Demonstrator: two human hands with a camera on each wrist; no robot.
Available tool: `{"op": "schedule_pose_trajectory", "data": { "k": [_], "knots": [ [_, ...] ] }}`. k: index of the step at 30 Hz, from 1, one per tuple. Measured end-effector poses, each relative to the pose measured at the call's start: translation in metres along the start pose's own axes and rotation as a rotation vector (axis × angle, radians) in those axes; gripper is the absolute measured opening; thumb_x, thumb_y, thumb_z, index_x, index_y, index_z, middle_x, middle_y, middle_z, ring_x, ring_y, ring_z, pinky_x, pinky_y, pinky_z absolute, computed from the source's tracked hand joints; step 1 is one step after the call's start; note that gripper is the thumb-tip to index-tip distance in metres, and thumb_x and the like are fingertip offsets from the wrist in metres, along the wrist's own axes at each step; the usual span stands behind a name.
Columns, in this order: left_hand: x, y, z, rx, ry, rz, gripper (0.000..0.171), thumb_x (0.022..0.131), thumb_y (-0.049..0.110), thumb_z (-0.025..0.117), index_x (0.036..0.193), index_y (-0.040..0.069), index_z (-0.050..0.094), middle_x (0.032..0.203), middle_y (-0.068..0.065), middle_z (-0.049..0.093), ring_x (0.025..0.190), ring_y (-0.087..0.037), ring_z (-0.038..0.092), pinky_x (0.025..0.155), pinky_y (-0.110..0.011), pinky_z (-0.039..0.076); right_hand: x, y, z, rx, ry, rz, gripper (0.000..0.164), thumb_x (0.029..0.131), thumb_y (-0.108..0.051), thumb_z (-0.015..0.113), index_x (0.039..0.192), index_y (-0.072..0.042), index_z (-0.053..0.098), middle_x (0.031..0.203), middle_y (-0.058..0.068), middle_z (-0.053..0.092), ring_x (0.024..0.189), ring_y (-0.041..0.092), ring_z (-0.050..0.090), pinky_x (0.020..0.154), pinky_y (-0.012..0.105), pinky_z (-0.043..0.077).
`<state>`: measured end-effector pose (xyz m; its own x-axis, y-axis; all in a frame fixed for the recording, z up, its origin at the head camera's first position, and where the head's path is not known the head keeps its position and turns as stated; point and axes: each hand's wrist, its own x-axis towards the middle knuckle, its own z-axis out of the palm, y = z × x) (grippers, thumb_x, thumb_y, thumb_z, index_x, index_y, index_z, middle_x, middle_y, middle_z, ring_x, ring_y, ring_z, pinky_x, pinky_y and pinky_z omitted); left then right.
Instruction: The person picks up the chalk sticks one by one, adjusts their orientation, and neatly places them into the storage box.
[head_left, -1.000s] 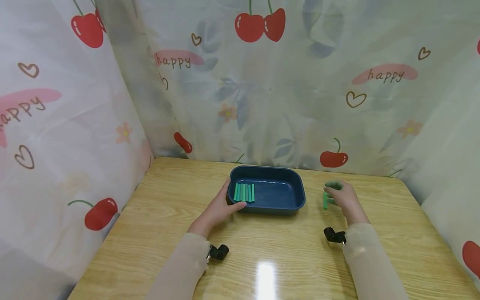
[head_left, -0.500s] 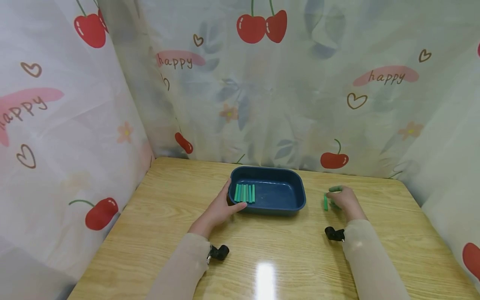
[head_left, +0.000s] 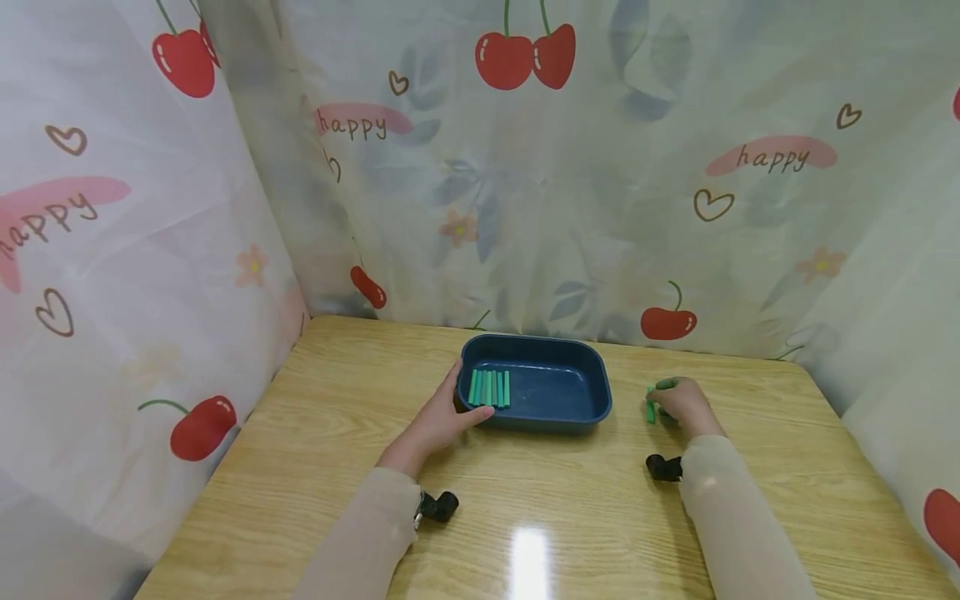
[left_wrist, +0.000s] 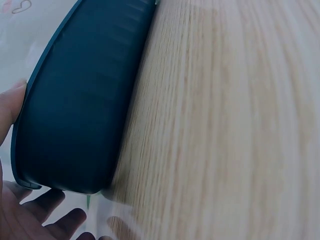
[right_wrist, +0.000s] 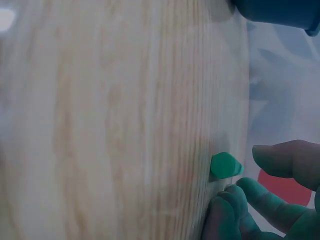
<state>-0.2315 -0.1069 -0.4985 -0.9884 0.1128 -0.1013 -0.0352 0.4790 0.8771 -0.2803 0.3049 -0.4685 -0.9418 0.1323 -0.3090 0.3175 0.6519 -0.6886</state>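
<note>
My left hand (head_left: 437, 421) holds the left end of a dark blue rectangular tub (head_left: 558, 389). Its thumb lies over the front rim, and in the left wrist view the fingers (left_wrist: 62, 225) reach around the end wall. Inside the tub, several green chalk-like sticks (head_left: 489, 388) lie side by side at the left. To the right of the tub, one more green stick of chalk (head_left: 650, 412) lies on the table. My right hand (head_left: 684, 400) is right at it, thumb and fingers spread about it, with green-tinted fingertips; the right wrist view shows a gap between thumb and stick.
The wood-grain table (head_left: 570, 500) carries everything. Behind it and at both sides hangs a patterned curtain (head_left: 585, 192) with cherries, close to the table's back edge. Black cameras (head_left: 438, 506) sit on both wrists.
My right hand has shifted slightly and its fingers drew back from the stick, then came close around it again. The left hand and the tub have stayed put.
</note>
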Motion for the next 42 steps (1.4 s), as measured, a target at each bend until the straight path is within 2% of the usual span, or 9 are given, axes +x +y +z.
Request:
{"op": "schedule_pose_trajectory", "data": {
  "k": [8, 15, 21, 24, 28, 33, 37, 42],
  "knots": [
    [-0.001, 0.0, 0.0, -0.003, 0.0, -0.009, 0.106, 0.086, 0.047, 0.077, 0.163, 0.025, 0.007, 0.166, -0.008, 0.018, 0.151, -0.031, 0.02, 0.118, -0.055, 0.021, -0.001, -0.009, 0.003, -0.087, -0.038, -0.008, 0.029, 0.096, -0.012, 0.058, 0.114, 0.009, 0.051, 0.089, 0.011, 0.056, 0.077, 0.021, 0.054, 0.071, 0.033, 0.046],
    [-0.002, 0.001, 0.0, -0.006, 0.005, -0.011, 0.105, 0.087, 0.046, 0.077, 0.163, 0.025, 0.007, 0.166, -0.009, 0.017, 0.151, -0.032, 0.02, 0.118, -0.056, 0.021, 0.001, -0.014, 0.007, -0.14, -0.054, -0.009, 0.028, 0.094, -0.007, 0.057, 0.116, 0.009, 0.051, 0.084, 0.012, 0.057, 0.071, 0.021, 0.056, 0.067, 0.032, 0.047],
    [-0.001, 0.0, -0.001, -0.005, -0.002, -0.011, 0.106, 0.086, 0.048, 0.077, 0.163, 0.028, 0.006, 0.166, -0.008, 0.017, 0.151, -0.031, 0.02, 0.118, -0.056, 0.021, 0.001, -0.014, 0.011, -0.181, -0.049, -0.046, 0.019, 0.093, -0.005, 0.059, 0.106, 0.007, 0.053, 0.075, 0.01, 0.057, 0.063, 0.019, 0.057, 0.062, 0.031, 0.046],
    [-0.001, 0.001, 0.0, -0.004, 0.0, -0.011, 0.107, 0.086, 0.048, 0.077, 0.163, 0.026, 0.007, 0.166, -0.008, 0.018, 0.15, -0.031, 0.02, 0.118, -0.056, 0.021, 0.001, -0.012, 0.013, -0.142, -0.058, -0.048, 0.019, 0.093, -0.006, 0.059, 0.107, 0.007, 0.053, 0.073, 0.009, 0.059, 0.061, 0.018, 0.057, 0.062, 0.031, 0.047],
    [-0.001, 0.001, 0.0, 0.004, -0.001, -0.006, 0.107, 0.086, 0.049, 0.077, 0.163, 0.025, 0.007, 0.166, -0.008, 0.018, 0.15, -0.032, 0.022, 0.118, -0.056, 0.022, 0.001, -0.011, 0.013, -0.04, -0.088, -0.04, 0.032, 0.094, -0.009, 0.061, 0.119, 0.009, 0.052, 0.076, 0.009, 0.062, 0.06, 0.016, 0.059, 0.061, 0.03, 0.051],
    [-0.001, 0.002, 0.0, -0.004, -0.001, 0.003, 0.107, 0.086, 0.048, 0.077, 0.163, 0.024, 0.007, 0.166, -0.008, 0.018, 0.15, -0.032, 0.022, 0.118, -0.056, 0.022, -0.007, -0.012, 0.009, 0.129, -0.143, -0.037, 0.045, 0.096, -0.009, 0.06, 0.134, 0.01, 0.045, 0.089, 0.01, 0.061, 0.066, 0.015, 0.06, 0.063, 0.029, 0.055],
    [-0.001, 0.002, 0.0, -0.008, 0.0, -0.003, 0.108, 0.085, 0.049, 0.077, 0.163, 0.025, 0.007, 0.166, -0.007, 0.018, 0.15, -0.031, 0.021, 0.118, -0.055, 0.022, -0.017, -0.018, 0.005, 0.246, -0.172, -0.046, 0.048, 0.096, -0.007, 0.06, 0.138, 0.009, 0.042, 0.099, 0.014, 0.062, 0.07, 0.016, 0.061, 0.067, 0.031, 0.056],
    [0.0, 0.001, 0.0, -0.008, 0.005, -0.008, 0.107, 0.086, 0.048, 0.077, 0.163, 0.025, 0.007, 0.166, -0.008, 0.018, 0.151, -0.031, 0.021, 0.118, -0.055, 0.022, -0.027, -0.03, -0.002, 0.261, -0.176, -0.093, 0.053, 0.096, -0.009, 0.061, 0.141, 0.008, 0.039, 0.104, 0.013, 0.061, 0.076, 0.016, 0.064, 0.073, 0.035, 0.058]
  ]
}}
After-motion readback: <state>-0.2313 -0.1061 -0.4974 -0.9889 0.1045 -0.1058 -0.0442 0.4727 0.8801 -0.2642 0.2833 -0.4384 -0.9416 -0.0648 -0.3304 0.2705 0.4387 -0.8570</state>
